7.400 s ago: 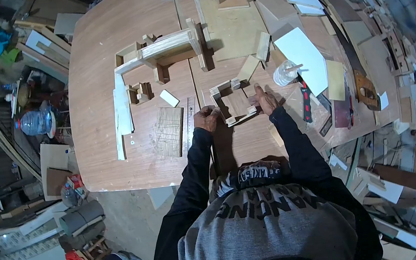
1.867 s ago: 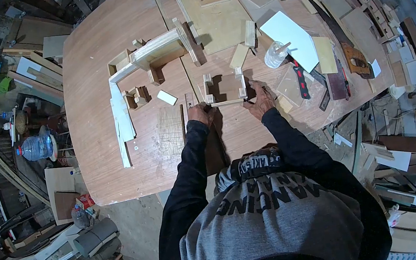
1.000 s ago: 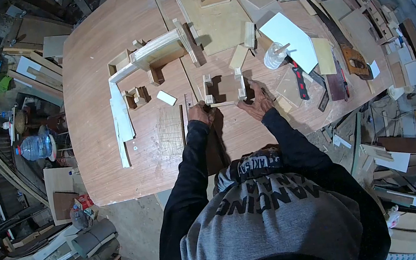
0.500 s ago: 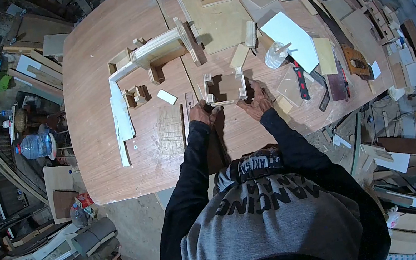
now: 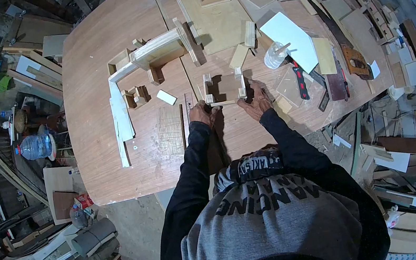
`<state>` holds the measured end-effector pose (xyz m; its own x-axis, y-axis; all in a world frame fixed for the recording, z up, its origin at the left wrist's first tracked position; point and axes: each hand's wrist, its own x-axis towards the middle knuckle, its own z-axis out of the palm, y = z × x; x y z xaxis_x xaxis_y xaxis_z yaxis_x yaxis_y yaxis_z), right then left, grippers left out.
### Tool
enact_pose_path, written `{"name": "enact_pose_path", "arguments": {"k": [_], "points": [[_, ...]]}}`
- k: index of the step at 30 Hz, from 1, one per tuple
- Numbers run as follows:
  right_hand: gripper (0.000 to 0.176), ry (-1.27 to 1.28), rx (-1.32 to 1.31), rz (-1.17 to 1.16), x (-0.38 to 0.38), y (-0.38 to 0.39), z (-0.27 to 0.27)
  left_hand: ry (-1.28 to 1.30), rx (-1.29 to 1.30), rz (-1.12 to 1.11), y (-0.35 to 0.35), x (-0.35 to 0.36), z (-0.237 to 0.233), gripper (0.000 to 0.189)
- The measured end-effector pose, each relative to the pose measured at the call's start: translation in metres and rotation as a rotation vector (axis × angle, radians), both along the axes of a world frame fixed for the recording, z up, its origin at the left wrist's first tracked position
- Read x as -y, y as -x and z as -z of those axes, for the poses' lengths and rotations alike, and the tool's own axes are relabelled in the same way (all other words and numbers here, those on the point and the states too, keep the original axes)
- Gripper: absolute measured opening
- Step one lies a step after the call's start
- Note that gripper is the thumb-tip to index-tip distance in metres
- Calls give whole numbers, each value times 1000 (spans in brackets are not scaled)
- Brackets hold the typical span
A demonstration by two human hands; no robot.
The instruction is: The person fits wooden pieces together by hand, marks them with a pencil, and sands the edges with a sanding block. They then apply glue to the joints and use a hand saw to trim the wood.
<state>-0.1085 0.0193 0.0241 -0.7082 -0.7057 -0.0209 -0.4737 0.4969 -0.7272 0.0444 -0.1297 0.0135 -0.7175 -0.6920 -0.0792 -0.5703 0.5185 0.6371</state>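
A small U-shaped wooden frame (image 5: 226, 102) stands on the table in front of me, its open side facing away. My left hand (image 5: 202, 115) has its fingers pressed at the frame's near left corner. At the near right corner, my right hand (image 5: 256, 103) grips the frame with thumb and fingers. A larger assembly of joined wooden pieces (image 5: 162, 47) lies farther off to the left, with a small wooden block assembly (image 5: 136, 97) beside it. Left of the frame is a small pale rectangular piece (image 5: 166, 97).
On the right lie a clear cup with a stick (image 5: 275, 55), a red and black cutter (image 5: 301, 83), a white panel (image 5: 289, 38) and a handsaw (image 5: 356, 62). A plywood sheet (image 5: 217, 25) is at the back of the table (image 5: 100, 161). Wood scraps surround the table.
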Motion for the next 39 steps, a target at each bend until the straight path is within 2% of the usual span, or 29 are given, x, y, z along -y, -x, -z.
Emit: {"name": "enact_pose_path", "arguments": {"k": [3,5,6,8,12,14,16,18,22,26,28,32,34,39], "points": [[72,30,-11,32,-2,-6,-4,-6,32,-2,0,-1,-3,26],[69,180,-120,152,-7,-16,10,13,45,-4,0,-1,-4,26],[69,180,-121,148,-11,-17,4,-58,39,-41,0,1,-1,26],[62,211,-270,17,-20,-14,-20,-132,31,-75,1,1,5,27],[49,135,-356,-109,-16,-19,-46,9,50,-17,0,-1,6,27],[37,-3,-508,-168,-7,-26,-51,48,64,-7,-1,-1,3,28],[35,10,-409,-225,2,-31,-64,43,-15,-17,-2,-1,5,28],[32,-6,-598,-290,8,-36,-67,25,-35,-19,-3,0,7,28],[22,-98,-591,-290,18,-39,-35,-72,-47,-68,-2,2,12,27],[13,-98,-474,-298,22,-36,-19,10,-47,-31,-4,0,10,26],[10,-96,-470,-330,19,-37,-24,-86,-94,-55,-4,-2,5,25],[11,7,-452,-322,15,-36,-32,-34,-110,-29,-7,-1,15,24],[11,72,-450,-320,11,-36,-44,-158,-162,-71,-6,-1,15,27],[11,133,-450,-254,3,-39,-67,-71,-59,-42,-5,1,13,34]]}}
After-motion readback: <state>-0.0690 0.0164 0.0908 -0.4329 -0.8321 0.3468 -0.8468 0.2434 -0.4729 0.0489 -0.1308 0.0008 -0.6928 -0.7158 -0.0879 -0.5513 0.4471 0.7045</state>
